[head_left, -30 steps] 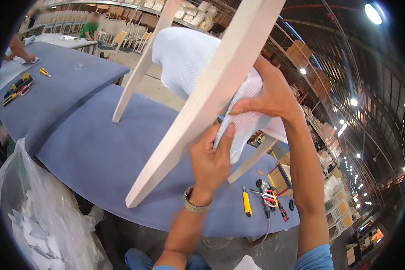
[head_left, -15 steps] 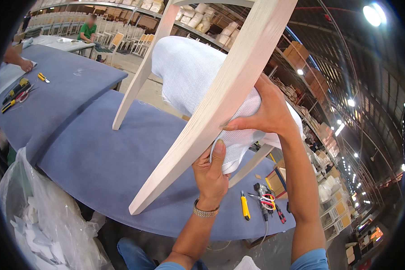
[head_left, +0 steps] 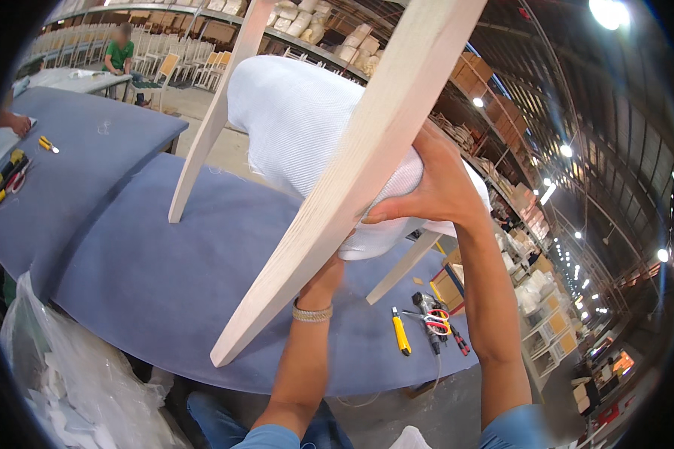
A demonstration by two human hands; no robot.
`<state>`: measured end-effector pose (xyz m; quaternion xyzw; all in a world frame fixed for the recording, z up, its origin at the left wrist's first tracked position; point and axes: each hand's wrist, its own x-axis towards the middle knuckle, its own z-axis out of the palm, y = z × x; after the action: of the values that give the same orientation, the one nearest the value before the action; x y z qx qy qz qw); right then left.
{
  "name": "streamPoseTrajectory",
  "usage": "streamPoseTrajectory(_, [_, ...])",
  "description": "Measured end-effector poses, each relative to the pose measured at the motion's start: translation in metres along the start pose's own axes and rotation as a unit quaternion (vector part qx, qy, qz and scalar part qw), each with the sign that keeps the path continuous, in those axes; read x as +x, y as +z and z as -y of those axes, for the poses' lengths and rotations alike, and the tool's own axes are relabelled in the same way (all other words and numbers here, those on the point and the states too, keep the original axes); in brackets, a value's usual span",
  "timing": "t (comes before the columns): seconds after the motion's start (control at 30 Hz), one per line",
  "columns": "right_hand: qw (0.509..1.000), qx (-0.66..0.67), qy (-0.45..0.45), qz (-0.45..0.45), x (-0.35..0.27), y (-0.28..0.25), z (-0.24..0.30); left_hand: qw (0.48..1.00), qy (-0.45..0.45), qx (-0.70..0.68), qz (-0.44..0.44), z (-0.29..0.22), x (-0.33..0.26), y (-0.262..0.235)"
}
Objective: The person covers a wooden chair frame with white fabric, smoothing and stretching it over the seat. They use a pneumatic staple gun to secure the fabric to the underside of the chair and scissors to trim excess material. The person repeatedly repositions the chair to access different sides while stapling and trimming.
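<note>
A pale wooden chair frame [head_left: 314,217] stands on a blue-covered table, its legs on the cloth. Light grey-blue woven fabric [head_left: 299,101] wraps its seat, with loose threads along the lower edge. My right hand [head_left: 442,183] grips the fabric at the seat corner behind the nearest leg, thumb in front and fingers curled over the far side. Below it, my left hand [head_left: 329,277] reaches up under the fabric's lower edge. The leg and fabric hide its fingers, so what they hold does not show.
A yellow cutter [head_left: 401,331], red-handled scissors [head_left: 436,323] and a corded power tool [head_left: 427,303] lie right on the blue table [head_left: 157,299]. More tools [head_left: 7,179] lie far left, near another person's hand [head_left: 19,123]. A plastic bag [head_left: 75,374] of scraps sits lower left.
My left hand has moved up and left, its thumb and fingers passing behind the leg and fabric. The fabric's lower corner is now tucked higher. My right hand keeps its grip.
</note>
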<state>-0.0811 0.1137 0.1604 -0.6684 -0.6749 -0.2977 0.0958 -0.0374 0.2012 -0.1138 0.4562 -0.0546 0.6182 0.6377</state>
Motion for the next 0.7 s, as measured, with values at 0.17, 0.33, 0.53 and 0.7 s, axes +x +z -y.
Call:
streamPoseTrajectory(0.17, [0.998, -0.044, -0.017, -0.035, -0.01, 0.002, -0.005, 0.894, -0.092, -0.434, -0.054, -0.02, 0.03, 0.022])
streamPoseTrajectory(0.33, [0.992, -0.056, -0.072, -0.086, -0.006, 0.008, -0.007, 0.887, -0.064, -0.456, -0.018, -0.026, 0.057, -0.014])
streamPoseTrajectory(0.53, [0.976, -0.053, -0.056, -0.203, -0.028, 0.018, -0.002, 0.924, -0.041, -0.379, 0.031, -0.023, 0.073, -0.043])
streamPoseTrajectory(0.7, [0.938, 0.11, -0.021, -0.327, -0.056, 0.078, 0.012, 0.947, -0.085, -0.304, 0.062, -0.013, 0.085, -0.084])
